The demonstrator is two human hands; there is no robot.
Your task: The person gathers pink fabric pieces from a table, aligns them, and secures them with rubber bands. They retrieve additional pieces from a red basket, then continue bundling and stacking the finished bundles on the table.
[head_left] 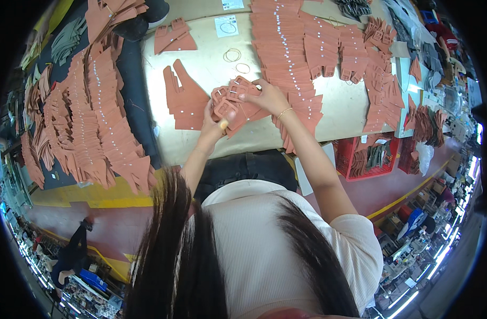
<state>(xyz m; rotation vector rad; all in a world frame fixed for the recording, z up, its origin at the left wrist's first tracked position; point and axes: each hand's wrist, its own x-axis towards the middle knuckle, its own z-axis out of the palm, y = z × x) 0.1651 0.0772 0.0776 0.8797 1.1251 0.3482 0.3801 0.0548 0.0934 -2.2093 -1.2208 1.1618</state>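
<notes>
We hold a small stack of terracotta cut leather pieces [234,101] between both hands over the near middle of the workbench [211,66]: our left hand [212,121] closes around its lower edge from below while our right hand [267,95] presses its fingers on top, seemingly to keep the edges squared. Just left of the stack lies a flat pile of larger matching pieces [185,98], and beyond it two rubber bands [234,55]. Long overlapping rows of the same cut shapes [286,48] fan out to the right, laid shingled, probably for easy counting.
</notes>
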